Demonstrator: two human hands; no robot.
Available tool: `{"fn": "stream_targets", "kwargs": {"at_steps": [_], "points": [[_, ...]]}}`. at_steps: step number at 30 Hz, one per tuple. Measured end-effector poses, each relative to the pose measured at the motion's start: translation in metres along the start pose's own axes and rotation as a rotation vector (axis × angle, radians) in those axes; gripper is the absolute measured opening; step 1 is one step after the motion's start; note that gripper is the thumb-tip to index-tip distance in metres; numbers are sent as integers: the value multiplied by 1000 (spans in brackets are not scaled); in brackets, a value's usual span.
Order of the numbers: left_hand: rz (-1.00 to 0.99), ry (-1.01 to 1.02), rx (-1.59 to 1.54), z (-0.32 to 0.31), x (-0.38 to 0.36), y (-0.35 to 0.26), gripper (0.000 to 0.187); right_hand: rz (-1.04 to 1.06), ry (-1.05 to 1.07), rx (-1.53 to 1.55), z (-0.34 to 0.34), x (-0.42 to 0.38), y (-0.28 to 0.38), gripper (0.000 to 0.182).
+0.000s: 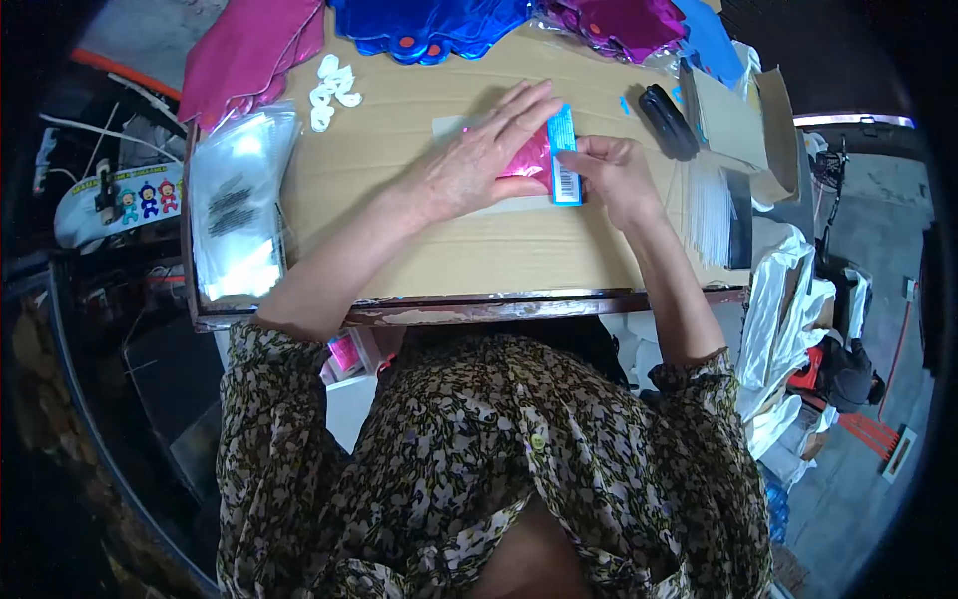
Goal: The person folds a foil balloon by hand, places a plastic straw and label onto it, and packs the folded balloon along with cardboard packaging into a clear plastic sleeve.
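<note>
A clear packet with a pink foil item (532, 163) inside lies on the cardboard-covered table, a blue card (564, 150) with a barcode along its right edge. My left hand (486, 150) rests flat over the packet's left part, fingers stretched out. At the card's right edge, my right hand (611, 170) pinches the card between thumb and fingers. Just right of that hand lies a black stapler (669, 122).
Clear bags (239, 200) are stacked at the table's left. Small white pieces (331, 90) lie behind them. Pink foil (249, 55), blue foil (429, 25) and purple foil (624, 30) line the back. White cards (709, 215) and an open box (738, 130) stand at right.
</note>
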State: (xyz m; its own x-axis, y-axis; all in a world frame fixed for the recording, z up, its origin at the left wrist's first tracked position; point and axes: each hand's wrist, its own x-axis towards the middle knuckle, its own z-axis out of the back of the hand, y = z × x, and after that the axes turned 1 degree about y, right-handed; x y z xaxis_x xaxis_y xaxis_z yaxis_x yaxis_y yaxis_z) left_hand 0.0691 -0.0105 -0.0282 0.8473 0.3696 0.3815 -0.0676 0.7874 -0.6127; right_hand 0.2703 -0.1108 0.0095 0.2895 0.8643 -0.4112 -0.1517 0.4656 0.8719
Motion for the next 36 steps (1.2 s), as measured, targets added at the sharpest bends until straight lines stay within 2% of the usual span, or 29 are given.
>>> {"fn": "stream_targets", "kwargs": {"at_steps": [2, 3, 5, 6, 8, 9, 10, 12, 13, 14, 16, 18, 21, 26, 27, 30, 34, 36], "points": [[-38, -145, 6, 11, -4, 0, 110, 21, -16, 107, -6, -7, -4, 11], [-34, -141, 22, 21, -6, -2, 110, 48, -7, 172, -7, -10, -3, 10], [97, -280, 119, 40, -15, -8, 117, 110, -8, 282, -10, -18, -6, 8], [102, -272, 133, 46, -21, -10, 117, 114, 2, 296, -11, -19, -7, 8], [326, -433, -295, 57, -33, -16, 114, 147, -47, 506, -18, -22, -8, 6], [399, -586, -535, 48, -41, -11, 102, 175, -13, 539, -18, -23, -9, 6], [412, -581, -520, 48, -49, -5, 102, 169, -2, 553, -17, -24, -8, 6], [797, -440, -1190, 61, -64, -13, 77, 250, -8, 563, -18, -33, 1, 8], [803, -451, -1181, 63, -67, -18, 77, 264, -10, 540, -19, -37, 6, 10], [843, -385, -1099, 63, -61, -26, 64, 265, 3, 543, -19, -39, 6, 10], [879, -334, -1016, 65, -47, -41, 53, 311, -21, 475, -20, -42, 6, 11], [816, -448, -1033, 64, -33, -56, 39, 314, -36, 450, -19, -45, 4, 11], [773, -549, -954, 54, -23, -64, 31, 314, -67, 420, -20, -49, -1, 10], [819, -659, -930, 37, -22, -70, 24, 267, -37, 366, -14, -51, -9, 9], [834, -684, -943, 35, -26, -70, 23, 235, 3, 445, -16, -48, -13, 9], [773, -725, -885, 25, -31, -65, 28, 186, 60, 527, -16, -50, -11, 10], [813, -734, -862, 26, -26, -71, 26, 156, 40, 496, -10, -47, -20, 15], [824, -734, -958, 28, -23, -78, 28, 167, 89, 528, -11, -39, -21, 17]]}}
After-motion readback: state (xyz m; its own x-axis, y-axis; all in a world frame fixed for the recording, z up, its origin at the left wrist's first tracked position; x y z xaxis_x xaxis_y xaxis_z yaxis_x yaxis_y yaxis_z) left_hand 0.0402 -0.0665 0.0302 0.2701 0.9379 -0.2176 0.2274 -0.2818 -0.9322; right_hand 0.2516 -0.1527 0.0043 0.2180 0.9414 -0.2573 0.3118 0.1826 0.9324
